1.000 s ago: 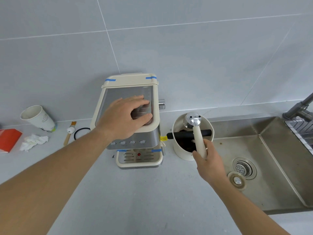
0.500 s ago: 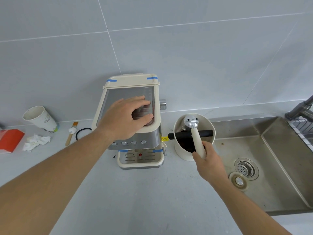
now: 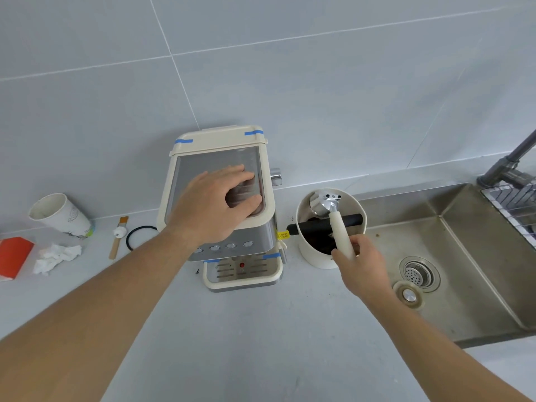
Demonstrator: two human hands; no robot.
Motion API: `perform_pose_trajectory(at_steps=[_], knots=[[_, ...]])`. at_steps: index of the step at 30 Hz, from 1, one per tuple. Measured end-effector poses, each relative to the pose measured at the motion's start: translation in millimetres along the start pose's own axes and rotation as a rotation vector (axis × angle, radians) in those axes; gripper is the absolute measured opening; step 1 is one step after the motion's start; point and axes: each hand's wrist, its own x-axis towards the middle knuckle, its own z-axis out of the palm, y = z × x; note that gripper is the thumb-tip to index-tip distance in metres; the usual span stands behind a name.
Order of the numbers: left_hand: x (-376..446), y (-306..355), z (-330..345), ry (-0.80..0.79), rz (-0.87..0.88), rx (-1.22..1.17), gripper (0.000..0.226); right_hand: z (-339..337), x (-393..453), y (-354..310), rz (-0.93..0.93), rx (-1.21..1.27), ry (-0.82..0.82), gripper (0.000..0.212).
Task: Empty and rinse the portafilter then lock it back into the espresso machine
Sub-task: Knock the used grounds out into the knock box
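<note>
We found one cream round knock-box tub (image 3: 316,256) holding dark grounds, our right hand (image 3: 359,264) clasping the cream-handled steel portafilter (image 3: 338,224) inverted over its black bar (image 3: 313,226), our left hand (image 3: 211,204) spread atop one cream espresso machine (image 3: 220,140).

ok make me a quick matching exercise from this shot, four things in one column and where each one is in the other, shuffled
Things:
1. portafilter
2. left hand
3. paper cup
4. sink plug

Places:
A. lying in the sink basin near the drain
B. flat on top of the espresso machine
C. head down inside the knock box, handle held by the right hand
D. tipped over at the far left of the counter

Pairs: 1-C, 2-B, 3-D, 4-A
</note>
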Motion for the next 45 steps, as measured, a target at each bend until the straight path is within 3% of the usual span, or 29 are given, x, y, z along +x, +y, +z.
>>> perform_pose_trajectory(at_steps=[5,10,16,27,36,39,42,45], knots=[[-1.0,0.3,-2.2,-0.014,0.008,0.008,0.052,0.4,-11.0,-6.4,0.147,0.424,-0.05,0.018],[-2.7,2.3,-3.3,-0.023,0.02,0.017,0.051,-9.0,-27.2,-17.1,0.259,0.773,-0.221,0.013],[-0.9,-2.0,-1.9,-0.038,0.061,0.032,0.051,-19.8,-53.1,-27.7,0.331,1.161,-0.398,0.03],[2.4,-5.3,-1.7,-0.038,0.162,0.089,0.045,-43.9,-90.0,-44.8,0.221,1.192,-0.375,0.038],[5.3,-4.1,1.0,-0.109,0.104,0.132,0.054,-76.5,-76.8,-32.9,0.216,1.081,-0.43,0.034],[5.5,5.4,-0.2,-0.151,0.039,0.14,0.041,-96.4,-60.7,-25.3,0.201,1.042,-0.461,0.035],[0.9,36.3,-2.7,-0.053,-0.055,0.039,0.018,-123.3,-41.6,-16.1,0.194,1.013,-0.523,0.041],[-4.1,88.5,4.9,0.062,-0.156,-0.146,0.018,-151.0,-26.2,-6.8,0.182,0.972,-0.599,0.047]])
